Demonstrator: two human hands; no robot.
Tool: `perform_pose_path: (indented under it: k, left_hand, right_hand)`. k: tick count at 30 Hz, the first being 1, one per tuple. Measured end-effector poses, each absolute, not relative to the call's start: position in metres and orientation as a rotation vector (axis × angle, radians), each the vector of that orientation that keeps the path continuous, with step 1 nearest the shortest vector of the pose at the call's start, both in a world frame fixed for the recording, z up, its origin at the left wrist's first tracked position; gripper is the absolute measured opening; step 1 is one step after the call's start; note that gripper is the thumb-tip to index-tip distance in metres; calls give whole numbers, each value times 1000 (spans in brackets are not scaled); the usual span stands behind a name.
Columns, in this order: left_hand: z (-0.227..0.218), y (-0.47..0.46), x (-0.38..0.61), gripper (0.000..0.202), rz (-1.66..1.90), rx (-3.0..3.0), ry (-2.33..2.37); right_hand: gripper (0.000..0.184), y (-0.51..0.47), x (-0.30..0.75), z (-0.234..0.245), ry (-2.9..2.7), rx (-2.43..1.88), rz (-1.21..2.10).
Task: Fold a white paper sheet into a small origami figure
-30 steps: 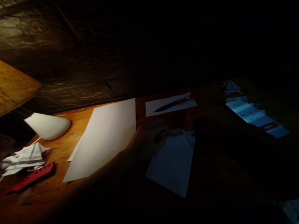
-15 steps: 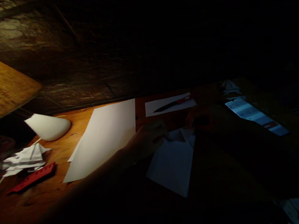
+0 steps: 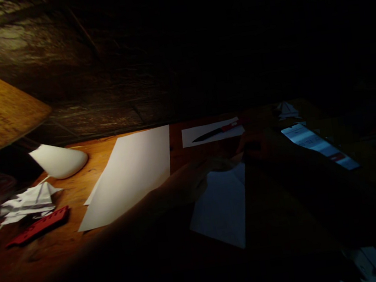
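Observation:
A partly folded sheet of white paper (image 3: 222,208) lies in shadow on the wooden table, its narrow end facing the wall. At its upper left edge is my left hand (image 3: 197,175), fingers reaching across the top fold, thumb closer to me; it grips the paper there. My right hand (image 3: 249,144) is closed at the upper right corner of the same sheet, its fingertips close to those of the left. Darkness hides most finger detail. Just beyond the hands, a knife (image 3: 210,134) with a dark blade and red handle rests on a small piece of paper (image 3: 187,136).
Large blank sheets (image 3: 133,176) lie left of my hands. Farther left are a lamp (image 3: 60,160) with a yellow shade, a folded paper shape (image 3: 31,201) and a red slotted object (image 3: 40,226). On the right lie a lit phone (image 3: 318,147) and another folded paper (image 3: 287,110).
My left hand's fingers have stretched rightward over the top of the paper, toward my right hand. The small opening in the top fold is now covered, and the paper's near end has turned slightly right.

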State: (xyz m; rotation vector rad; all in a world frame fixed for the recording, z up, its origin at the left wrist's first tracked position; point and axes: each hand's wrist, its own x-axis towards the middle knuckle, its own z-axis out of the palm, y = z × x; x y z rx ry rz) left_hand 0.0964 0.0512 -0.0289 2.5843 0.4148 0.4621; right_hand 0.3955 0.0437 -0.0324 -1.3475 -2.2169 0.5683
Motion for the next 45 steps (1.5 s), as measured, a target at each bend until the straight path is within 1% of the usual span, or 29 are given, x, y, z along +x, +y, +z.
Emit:
perform_pose_path:
  k: [1, 2, 4, 9, 19, 23, 28, 34, 40, 45]
  left_hand:
    - [-29, 48, 99, 67, 450, 2570, 431]
    - [-30, 45, 101, 68, 447, 2567, 438]
    - [-32, 39, 105, 67, 431, 2582, 422]
    - [-37, 33, 113, 62, 365, 2673, 373]
    - [-45, 31, 119, 64, 271, 2922, 440]
    - [-43, 32, 118, 63, 266, 2954, 404]
    - [-43, 33, 117, 70, 225, 2971, 393]
    - [-40, 33, 117, 73, 216, 2965, 372]
    - [-39, 33, 116, 71, 214, 2958, 383]
    - [-36, 32, 115, 73, 168, 2999, 348]
  right_hand:
    - [20, 43, 394, -32, -2225, -1361, 553]
    - [20, 42, 393, -31, -2234, -1376, 540]
    - [19, 41, 391, -30, -2241, -1403, 521]
    - [24, 41, 390, -33, -2154, -1450, 457]
    - [20, 44, 391, -32, -2160, -1434, 483]
    - [18, 43, 389, -30, -2133, -1460, 460]
    - [15, 42, 387, -29, -2104, -1526, 433]
    - [14, 42, 386, -30, -2049, -1575, 429]
    - [12, 44, 387, -31, -2055, -1529, 373]
    - [10, 47, 386, -33, -2053, -1535, 314]
